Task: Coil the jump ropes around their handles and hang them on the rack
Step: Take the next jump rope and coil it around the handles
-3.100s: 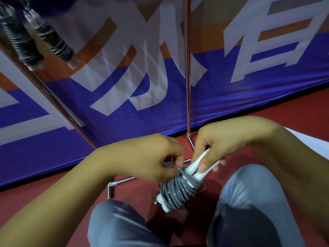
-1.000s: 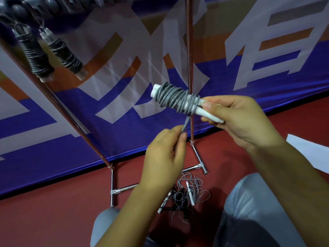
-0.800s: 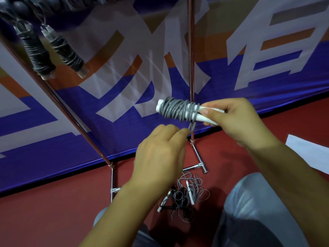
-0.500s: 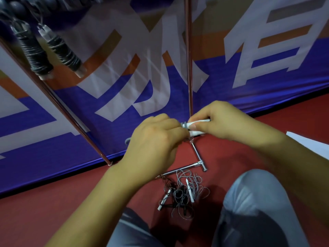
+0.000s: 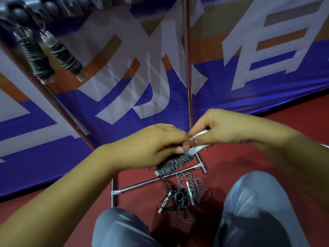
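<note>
1. Two coiled jump ropes are hanging at the upper left from the rack's top bar (image 5: 53, 8): the darker bundle (image 5: 36, 57) beside the second bundle (image 5: 65, 56). Their upper ends are blurring into the bar, so how they are hooked is hard to make out.
2. The rack's slanted pole (image 5: 58, 104) is running down behind the left hand (image 5: 151, 147), which is hiding its foot.
3. The left hand is curling its fingers over the grey coiled rope (image 5: 173, 164), pinching a strand at the coil's upper end; most of the coil's top is hidden beneath it.
4. The right hand (image 5: 226, 129) is gripping the two white handles (image 5: 199, 143), of which only short stretches are showing.
5. The upright pole (image 5: 187, 68) is standing behind the hands.
6. On the red floor (image 5: 267, 154), by the rack's base bar (image 5: 142, 184), a loose tangle of ropes (image 5: 185, 196) is lying between two grey-clad knees; how many ropes it contains is unclear.
</note>
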A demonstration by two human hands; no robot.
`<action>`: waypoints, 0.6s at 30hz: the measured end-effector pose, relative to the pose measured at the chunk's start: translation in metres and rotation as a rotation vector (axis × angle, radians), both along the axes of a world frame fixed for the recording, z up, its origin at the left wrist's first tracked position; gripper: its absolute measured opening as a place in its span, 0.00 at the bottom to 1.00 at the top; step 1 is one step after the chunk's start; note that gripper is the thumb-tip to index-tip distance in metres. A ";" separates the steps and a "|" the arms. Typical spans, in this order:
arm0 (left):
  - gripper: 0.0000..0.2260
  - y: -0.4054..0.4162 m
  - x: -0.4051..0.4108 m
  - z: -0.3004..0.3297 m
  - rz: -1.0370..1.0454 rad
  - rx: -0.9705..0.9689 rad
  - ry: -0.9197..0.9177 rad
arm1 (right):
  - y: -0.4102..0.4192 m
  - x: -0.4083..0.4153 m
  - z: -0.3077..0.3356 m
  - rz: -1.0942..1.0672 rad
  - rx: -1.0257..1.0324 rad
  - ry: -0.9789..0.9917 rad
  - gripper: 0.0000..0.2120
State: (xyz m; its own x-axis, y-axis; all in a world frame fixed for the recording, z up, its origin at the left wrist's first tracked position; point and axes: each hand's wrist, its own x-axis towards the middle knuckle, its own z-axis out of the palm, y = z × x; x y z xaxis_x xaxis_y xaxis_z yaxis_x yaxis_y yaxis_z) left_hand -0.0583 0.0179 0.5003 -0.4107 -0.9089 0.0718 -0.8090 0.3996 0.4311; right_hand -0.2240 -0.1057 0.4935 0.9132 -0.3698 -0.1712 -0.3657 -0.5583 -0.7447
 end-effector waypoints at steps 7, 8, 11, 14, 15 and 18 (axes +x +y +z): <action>0.04 0.006 0.002 0.009 0.138 0.204 0.315 | 0.010 -0.003 0.009 0.125 -0.053 -0.014 0.17; 0.05 0.006 0.002 0.011 0.147 0.206 0.328 | 0.011 -0.003 0.010 0.150 -0.098 -0.008 0.16; 0.10 0.005 0.001 0.014 0.165 0.240 0.310 | 0.016 -0.004 0.014 0.231 -0.182 0.002 0.05; 0.14 0.003 0.008 0.012 0.209 0.283 0.351 | 0.020 -0.009 0.015 0.362 -0.207 -0.027 0.05; 0.14 0.003 0.012 0.012 0.229 0.288 0.400 | 0.022 -0.011 0.015 0.405 -0.209 -0.046 0.05; 0.09 0.006 0.018 0.009 0.232 0.297 0.466 | 0.024 -0.019 0.012 0.426 -0.162 -0.099 0.08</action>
State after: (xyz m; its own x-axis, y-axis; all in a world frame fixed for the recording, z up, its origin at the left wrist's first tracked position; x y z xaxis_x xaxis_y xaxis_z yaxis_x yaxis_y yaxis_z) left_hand -0.0404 0.0236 0.5097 -0.1857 -0.9798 -0.0742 -0.5593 0.0433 0.8278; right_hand -0.2425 -0.0813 0.5052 0.9985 0.0273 -0.0467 -0.0100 -0.7553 -0.6553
